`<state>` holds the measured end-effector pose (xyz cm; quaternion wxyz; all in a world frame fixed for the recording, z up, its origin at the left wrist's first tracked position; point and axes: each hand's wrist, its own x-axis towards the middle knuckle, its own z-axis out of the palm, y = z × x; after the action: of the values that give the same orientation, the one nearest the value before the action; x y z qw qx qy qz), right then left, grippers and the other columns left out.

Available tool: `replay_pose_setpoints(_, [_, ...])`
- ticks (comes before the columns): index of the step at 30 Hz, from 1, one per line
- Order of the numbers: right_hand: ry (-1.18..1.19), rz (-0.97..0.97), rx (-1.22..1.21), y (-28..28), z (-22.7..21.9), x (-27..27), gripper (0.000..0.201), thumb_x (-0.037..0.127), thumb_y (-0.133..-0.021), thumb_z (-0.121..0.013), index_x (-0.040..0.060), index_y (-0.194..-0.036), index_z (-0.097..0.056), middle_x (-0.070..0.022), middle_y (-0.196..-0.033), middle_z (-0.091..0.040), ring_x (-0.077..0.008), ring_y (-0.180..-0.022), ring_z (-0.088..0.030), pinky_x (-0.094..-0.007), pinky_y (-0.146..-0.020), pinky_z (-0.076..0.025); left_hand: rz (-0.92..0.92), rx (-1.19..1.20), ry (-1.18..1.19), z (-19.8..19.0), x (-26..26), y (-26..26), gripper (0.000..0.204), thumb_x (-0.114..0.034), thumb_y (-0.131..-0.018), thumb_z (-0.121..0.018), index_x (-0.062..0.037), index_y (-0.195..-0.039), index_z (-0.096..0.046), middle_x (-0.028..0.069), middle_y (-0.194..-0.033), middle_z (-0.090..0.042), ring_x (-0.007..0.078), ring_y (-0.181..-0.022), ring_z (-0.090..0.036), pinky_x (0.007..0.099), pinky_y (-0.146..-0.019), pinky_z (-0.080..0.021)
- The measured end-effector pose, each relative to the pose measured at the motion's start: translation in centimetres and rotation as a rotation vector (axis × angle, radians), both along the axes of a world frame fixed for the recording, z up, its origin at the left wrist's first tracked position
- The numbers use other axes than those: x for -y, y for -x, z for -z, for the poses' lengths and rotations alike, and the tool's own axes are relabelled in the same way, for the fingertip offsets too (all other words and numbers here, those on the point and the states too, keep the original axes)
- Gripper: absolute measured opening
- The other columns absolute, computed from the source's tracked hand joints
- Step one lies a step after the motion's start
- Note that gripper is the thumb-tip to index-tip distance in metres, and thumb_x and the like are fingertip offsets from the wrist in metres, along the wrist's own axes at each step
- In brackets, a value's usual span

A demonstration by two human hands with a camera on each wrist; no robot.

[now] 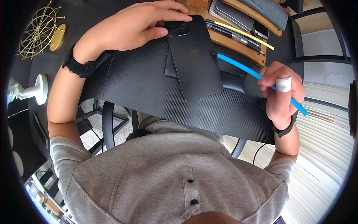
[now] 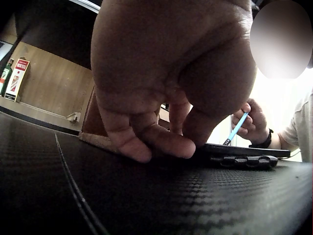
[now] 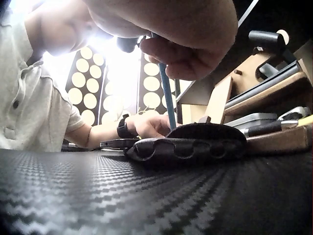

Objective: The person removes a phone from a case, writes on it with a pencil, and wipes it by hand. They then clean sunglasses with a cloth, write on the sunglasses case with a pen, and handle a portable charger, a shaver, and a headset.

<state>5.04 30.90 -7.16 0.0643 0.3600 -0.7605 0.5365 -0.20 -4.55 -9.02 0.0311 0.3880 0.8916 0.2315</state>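
Note:
A black smartphone [image 1: 195, 61] lies face down, its camera bump at the upper left, over a black padded object with a scalloped edge [image 3: 195, 149]. My left hand [image 1: 130, 26] rests at the phone's top left corner, fingers fairly straight. Its index fingertip is at the top edge and its thumb by the cameras. In the left wrist view, other fingertips come down close to the desk. My right hand [image 1: 281, 89], a white wrap on its thumb, pinches a thin blue stick [image 1: 238, 67]. The stick's black tip is beside the phone's right edge.
A wooden organizer [image 1: 235, 46] at the back holds a yellow pencil [image 1: 248, 35], black pens and flat grey items. On the left stand a gold wheel ornament [image 1: 39, 33] and a white figurine on a round base [image 1: 41, 89]. The dark textured desk [image 1: 138, 89] ends before my torso.

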Motion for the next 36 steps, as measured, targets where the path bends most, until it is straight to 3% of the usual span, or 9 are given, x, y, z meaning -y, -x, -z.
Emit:
replay_pose_setpoints(5, [0.092, -0.091, -0.079, 0.4, 0.5, -0.4, 0.041, 0.018, -0.106, -0.048, -0.0038, -0.075, -0.064, -0.0117, -0.068, -0.065, -0.0133, -0.051, -0.055, -0.0250, -0.045, -0.039, 0.003, -0.019, 0.001, 0.0, 0.0, 0.0, 0.058, 0.005, -0.091, -0.062, -0.0124, -0.146, -0.058, 0.0071, -0.156, -0.050, 0.0265, -0.112, -0.066, 0.0368, -0.079, -0.055])
replay_pose_setpoints(11, [-0.014, 0.026, -0.016, -0.3, -0.2, 0.2, 0.040, 0.015, -0.105, -0.049, -0.0028, -0.072, -0.062, -0.0125, -0.068, -0.065, -0.0154, -0.052, -0.057, -0.0269, -0.047, -0.042, 0.007, -0.008, -0.005, -0.2, 0.0, -0.1, 0.058, 0.006, -0.091, -0.062, -0.0120, -0.146, -0.058, 0.0075, -0.156, -0.050, 0.0274, -0.115, -0.066, 0.0368, -0.080, -0.055])
replay_pose_setpoints(23, [-0.019, -0.127, -0.099, -0.4, -0.7, 0.0, 0.036, 0.011, -0.104, -0.051, -0.0004, -0.071, -0.063, -0.0107, -0.063, -0.063, -0.0204, -0.051, -0.061, -0.0299, -0.050, -0.049, 0.021, -0.063, -0.009, 0.4, 0.2, 0.2, 0.059, 0.005, -0.091, -0.063, -0.0130, -0.147, -0.058, 0.0083, -0.156, -0.050, 0.0278, -0.116, -0.065, 0.0363, -0.082, -0.055])
replay_pose_setpoints(26, [-0.055, -0.256, -0.132, -0.2, -0.5, 0.8, 0.033, 0.012, -0.102, -0.057, 0.0001, -0.073, -0.065, -0.0091, -0.065, -0.065, -0.0196, -0.053, -0.064, -0.0297, -0.048, -0.050, 0.026, -0.058, -0.019, 0.2, 0.3, 0.1, 0.059, 0.005, -0.091, -0.063, -0.0133, -0.147, -0.057, 0.0083, -0.156, -0.050, 0.0277, -0.114, -0.065, 0.0362, -0.082, -0.055])
replay_pose_setpoints(28, [-0.197, -0.344, -0.154, 0.0, -0.9, 2.4, 0.018, 0.012, -0.094, -0.069, 0.0008, -0.080, -0.070, -0.0085, -0.071, -0.068, -0.0184, -0.057, -0.066, -0.0294, -0.049, -0.052, 0.025, -0.040, -0.018, 0.1, 0.1, 0.1, 0.059, 0.005, -0.091, -0.063, -0.0132, -0.147, -0.057, 0.0084, -0.156, -0.050, 0.0275, -0.113, -0.065, 0.0362, -0.081, -0.054])
replay_pose_setpoints(33, [-0.205, -0.277, -0.180, -0.2, -1.0, 2.3, 0.018, 0.008, -0.094, -0.066, 0.0005, -0.078, -0.069, -0.0090, -0.070, -0.067, -0.0182, -0.056, -0.065, -0.0281, -0.050, -0.052, -0.007, -0.001, 0.016, -0.3, 0.0, -0.1, 0.058, 0.004, -0.092, -0.063, -0.0127, -0.147, -0.058, 0.0084, -0.156, -0.050, 0.0269, -0.112, -0.065, 0.0365, -0.079, -0.054])
replay_pose_setpoints(35, [-0.027, -0.092, -0.100, -0.6, 0.0, 1.0, 0.022, 0.004, -0.095, -0.061, 0.0003, -0.075, -0.067, -0.0096, -0.069, -0.066, -0.0171, -0.055, -0.063, -0.0280, -0.049, -0.050, 0.012, -0.017, -0.006, 0.1, 0.1, 0.1, 0.057, 0.004, -0.092, -0.063, -0.0130, -0.146, -0.058, 0.0083, -0.156, -0.050, 0.0263, -0.111, -0.065, 0.0361, -0.078, -0.054])
replay_pose_setpoints(36, [-0.049, 0.016, -0.075, -0.8, -0.3, 0.5, 0.025, 0.003, -0.096, -0.055, 0.0003, -0.073, -0.065, -0.0099, -0.067, -0.065, -0.0162, -0.053, -0.061, -0.0278, -0.049, -0.048, 0.022, -0.025, -0.018, 0.2, 0.2, 0.2, 0.057, 0.004, -0.092, -0.063, -0.0131, -0.146, -0.058, 0.0083, -0.156, -0.050, 0.0260, -0.111, -0.065, 0.0360, -0.078, -0.054])
